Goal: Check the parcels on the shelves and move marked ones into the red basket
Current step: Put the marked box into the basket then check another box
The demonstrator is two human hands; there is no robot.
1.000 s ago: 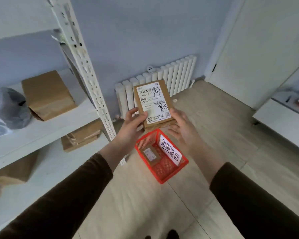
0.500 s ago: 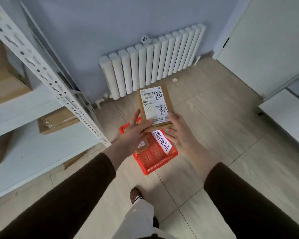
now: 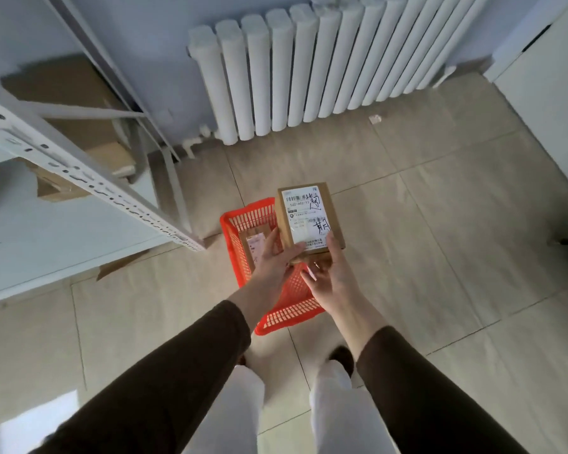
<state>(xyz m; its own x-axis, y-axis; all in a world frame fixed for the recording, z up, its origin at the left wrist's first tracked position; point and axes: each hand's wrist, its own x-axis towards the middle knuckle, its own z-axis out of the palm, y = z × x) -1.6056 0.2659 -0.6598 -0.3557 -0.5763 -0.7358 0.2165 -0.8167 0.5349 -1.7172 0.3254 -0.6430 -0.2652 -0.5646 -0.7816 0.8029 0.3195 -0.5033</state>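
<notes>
I hold a brown cardboard parcel [image 3: 309,217] with a white shipping label and black handwritten marks, just above the right side of the red basket [image 3: 233,231] on the floor. My left hand [image 3: 276,260] grips its near left edge, thumb on the label. My right hand [image 3: 330,276] holds its near right corner, thumb on top and fingers underneath. Inside the basket lies another brown parcel [image 3: 254,245] with a small label.
The white metal shelf unit [image 3: 89,178] stands at the left, with brown parcels [image 3: 79,172] on its lower levels. A white radiator [image 3: 309,70] lines the blue wall ahead. A white cabinet [image 3: 551,103] sits at the right. My legs and shoes [image 3: 340,358] are below the basket.
My view has tilted down and closer to the floor. The parcel and both hands have lowered toward the basket and now overlap its right side.
</notes>
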